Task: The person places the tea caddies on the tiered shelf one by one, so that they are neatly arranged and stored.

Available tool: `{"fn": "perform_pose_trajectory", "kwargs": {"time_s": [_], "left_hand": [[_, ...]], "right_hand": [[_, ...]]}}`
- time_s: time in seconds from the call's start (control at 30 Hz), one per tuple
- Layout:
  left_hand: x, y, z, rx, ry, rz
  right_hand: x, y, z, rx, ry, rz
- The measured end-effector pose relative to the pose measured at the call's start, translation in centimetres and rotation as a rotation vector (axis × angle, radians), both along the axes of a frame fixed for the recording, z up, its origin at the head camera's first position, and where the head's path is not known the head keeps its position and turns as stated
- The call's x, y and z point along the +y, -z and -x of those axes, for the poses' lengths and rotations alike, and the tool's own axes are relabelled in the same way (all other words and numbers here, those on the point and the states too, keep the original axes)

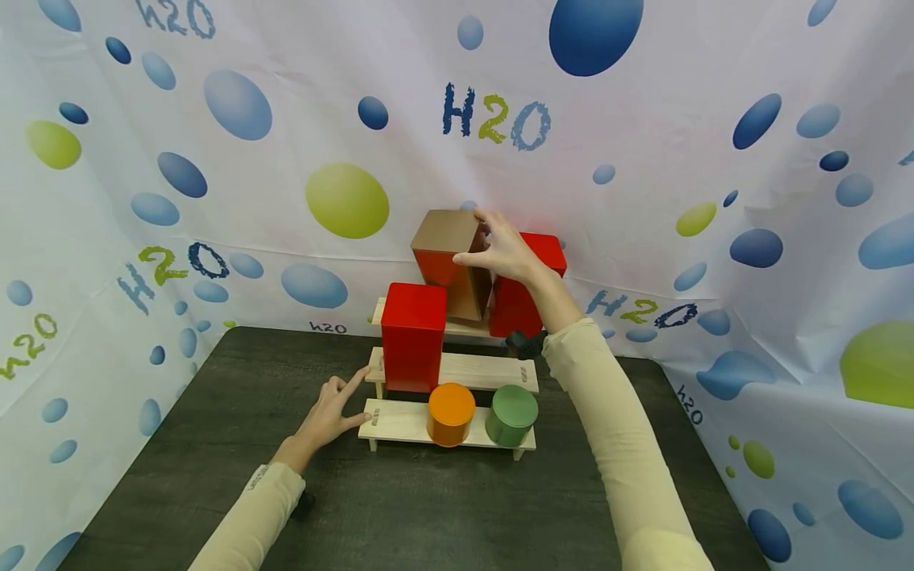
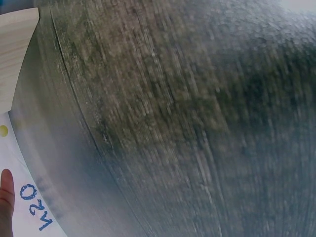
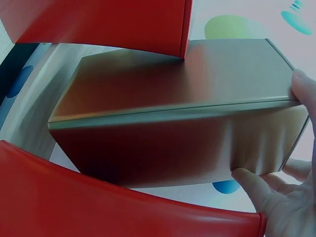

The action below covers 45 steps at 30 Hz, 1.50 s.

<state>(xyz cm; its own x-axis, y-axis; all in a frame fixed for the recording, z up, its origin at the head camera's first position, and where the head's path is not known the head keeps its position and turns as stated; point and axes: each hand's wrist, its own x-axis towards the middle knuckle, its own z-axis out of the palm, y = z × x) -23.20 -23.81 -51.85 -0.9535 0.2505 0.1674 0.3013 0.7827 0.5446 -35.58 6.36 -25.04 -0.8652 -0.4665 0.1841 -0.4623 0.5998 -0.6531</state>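
On the top tier of a pale wooden stepped stand (image 1: 500, 370), a gold-brown box (image 1: 446, 230) stands turned at an angle. My right hand (image 1: 503, 250) holds this box near its upper end; in the right wrist view, thumb and fingers touch different faces of it. A red box (image 1: 531, 293) is beside it on the right, another red box (image 1: 414, 337) on the middle tier. My left hand (image 1: 328, 412) is at the stand's left side, index finger at the middle tier's end, thumb by the lowest tier. The left wrist view shows just one fingertip (image 2: 7, 187).
An orange round tin (image 1: 451, 414) and a green round tin (image 1: 511, 416) stand on the lowest tier. The stand is on a dark wood-grain table (image 1: 443, 507). Behind it hangs a white curtain (image 1: 428, 166) with blue and green spots.
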Motion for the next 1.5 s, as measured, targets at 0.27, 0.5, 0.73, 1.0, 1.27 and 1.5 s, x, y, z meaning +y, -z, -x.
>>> {"fn": "perform_pose_trajectory", "kwargs": {"time_s": [0.27, 0.5, 0.73, 1.0, 1.27, 1.5], "left_hand": [[0.0, 0.0, 0.0, -0.004, -0.003, -0.005], [0.0, 0.0, 0.0, 0.021, 0.0, -0.011], [0.0, 0.1, 0.0, 0.027, 0.007, -0.019], [-0.1, -0.1, -0.2, 0.003, 0.009, -0.023], [0.0, -0.3, -0.2, 0.001, 0.008, -0.03], [-0.1, -0.2, -0.2, -0.003, 0.006, -0.027]], "right_hand": [[-0.3, 0.0, 0.3, 0.002, 0.005, -0.086], [-0.6, 0.0, 0.2, -0.005, 0.013, -0.095], [-1.1, 0.1, -0.1, -0.014, 0.02, -0.095], [-1.6, 0.3, -0.2, -0.024, 0.031, -0.077], [-1.8, 0.9, -0.2, -0.037, 0.039, -0.043], [-1.9, 1.4, -0.2, -0.025, 0.062, -0.031]]}}
